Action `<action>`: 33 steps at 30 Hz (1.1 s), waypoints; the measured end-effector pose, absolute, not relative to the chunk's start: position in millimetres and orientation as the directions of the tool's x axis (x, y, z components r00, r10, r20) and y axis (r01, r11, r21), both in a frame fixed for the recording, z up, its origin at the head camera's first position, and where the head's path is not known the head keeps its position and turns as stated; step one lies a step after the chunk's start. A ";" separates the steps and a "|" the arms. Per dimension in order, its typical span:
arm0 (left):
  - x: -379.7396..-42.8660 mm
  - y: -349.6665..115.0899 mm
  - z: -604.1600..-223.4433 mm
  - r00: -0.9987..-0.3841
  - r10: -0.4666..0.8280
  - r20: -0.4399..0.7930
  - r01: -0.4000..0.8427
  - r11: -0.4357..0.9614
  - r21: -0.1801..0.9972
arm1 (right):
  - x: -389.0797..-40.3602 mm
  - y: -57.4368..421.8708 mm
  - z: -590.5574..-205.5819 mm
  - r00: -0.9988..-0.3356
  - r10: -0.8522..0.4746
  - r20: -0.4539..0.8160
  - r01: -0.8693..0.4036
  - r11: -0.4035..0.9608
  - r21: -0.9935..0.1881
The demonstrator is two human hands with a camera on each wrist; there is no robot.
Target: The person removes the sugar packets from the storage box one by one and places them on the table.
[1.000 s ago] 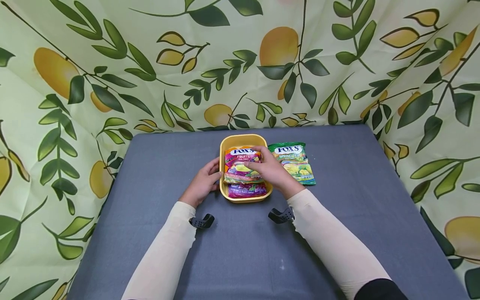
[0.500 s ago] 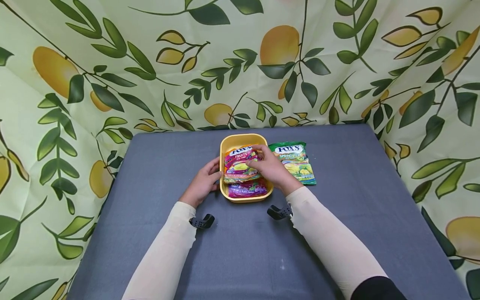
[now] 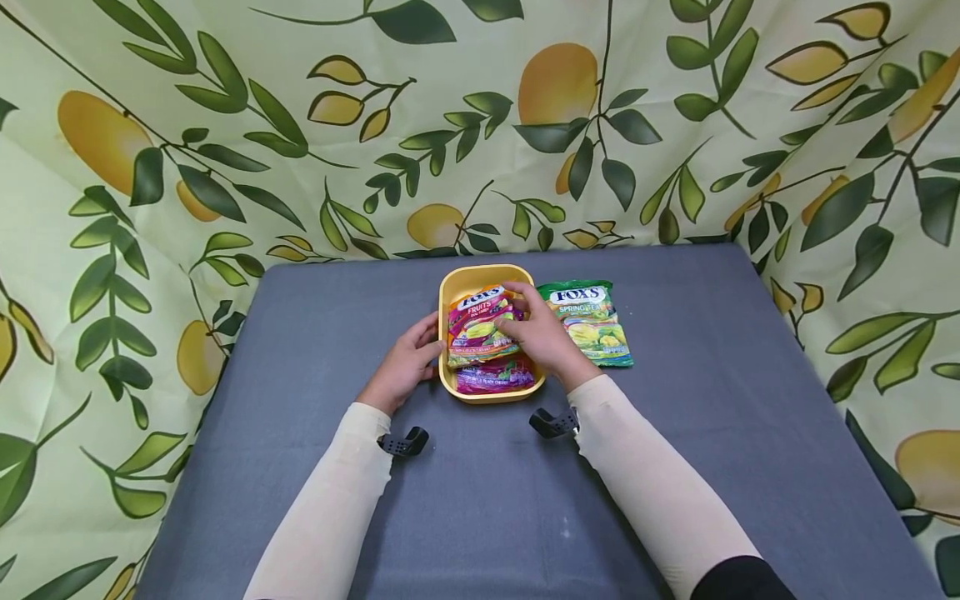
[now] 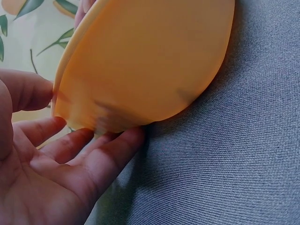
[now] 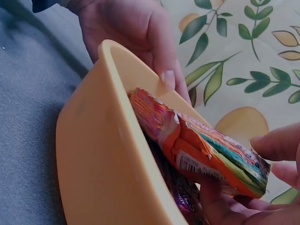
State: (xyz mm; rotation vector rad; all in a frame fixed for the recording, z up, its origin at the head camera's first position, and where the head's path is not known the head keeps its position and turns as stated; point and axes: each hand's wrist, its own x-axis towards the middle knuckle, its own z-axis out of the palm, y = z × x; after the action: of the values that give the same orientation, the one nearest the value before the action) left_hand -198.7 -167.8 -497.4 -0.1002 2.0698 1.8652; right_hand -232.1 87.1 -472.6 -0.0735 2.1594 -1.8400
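Observation:
A yellow plastic tub (image 3: 450, 283) stands on the table. My left hand (image 3: 403, 367) holds its left side; in the left wrist view the thumb is at the rim and the other fingers lie against the outer wall (image 4: 154, 61). Inside the tub, my right hand (image 3: 542, 332) grips an orange-and-magenta candy bag (image 3: 480, 329) by its right edge. The right wrist view has this candy bag (image 5: 187, 140) tilted, its right end raised between thumb and fingers. Under it lies a purple candy bag (image 3: 495, 380), partly covered.
A green candy bag (image 3: 596, 329) lies flat on the table just right of the tub, partly behind the right hand. The grey-blue cloth (image 3: 480, 492) covers the table, and a leaf-and-fruit patterned curtain (image 3: 315, 183) hangs behind and at the sides.
The orange-and-magenta candy bag has turned slightly, its right side raised by my right hand, which has shifted a little left. My left hand stays at the tub.

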 end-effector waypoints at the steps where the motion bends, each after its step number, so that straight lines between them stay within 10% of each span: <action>1: -198.6 -167.7 -497.2 -0.936 0.182 -0.301 -0.281 0.131 0.951 | -232.3 87.8 -472.1 -0.951 -0.239 -0.198 0.157 0.179 -0.971; 33: -201.0 -169.0 -502.7 -0.937 0.201 -0.285 -0.273 0.084 0.958 | -235.9 92.7 -472.8 -0.938 -0.292 -0.189 0.162 0.115 -0.980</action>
State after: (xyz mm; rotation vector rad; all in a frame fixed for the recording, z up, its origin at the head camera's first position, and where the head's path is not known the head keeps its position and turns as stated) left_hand -201.0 -169.0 -502.7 -0.0713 2.0255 1.9157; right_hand -235.9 92.7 -472.8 -0.1271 2.0643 -1.8850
